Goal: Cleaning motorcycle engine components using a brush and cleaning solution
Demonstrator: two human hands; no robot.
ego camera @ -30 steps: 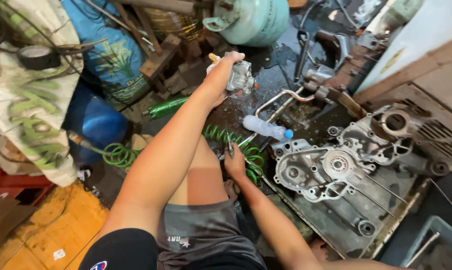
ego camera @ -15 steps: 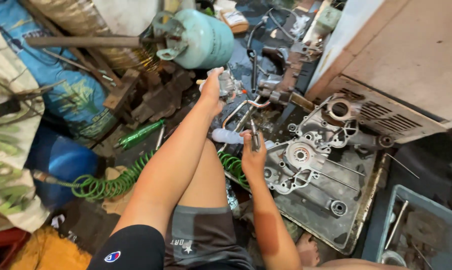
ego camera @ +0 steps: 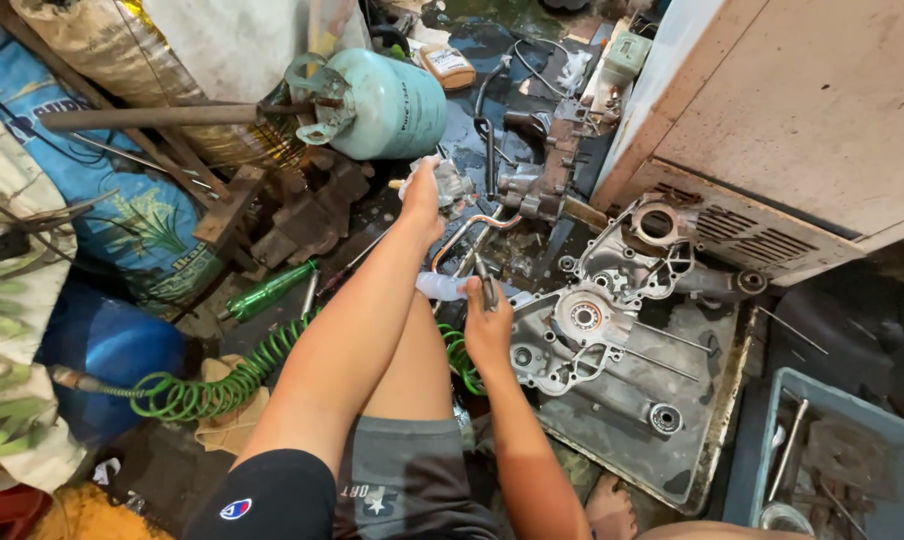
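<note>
Carburetor (ego camera: 452,187) is sitting in the left hand (ego camera: 422,200), squeezed tight just below the gas tank (ego camera: 387,103), while the right hand (ego camera: 487,330) is pinching a thin tool (ego camera: 486,287) pointing up toward it.

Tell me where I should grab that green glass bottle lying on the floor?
Probably grip the green bottle around its wide body, coming down from above. It lies on its side, tilted, with the narrow neck pointing toward the green coiled hose. The neck is thin and slippery-looking, so the fatter middle likely gives a hand a steadier hold.
</note>
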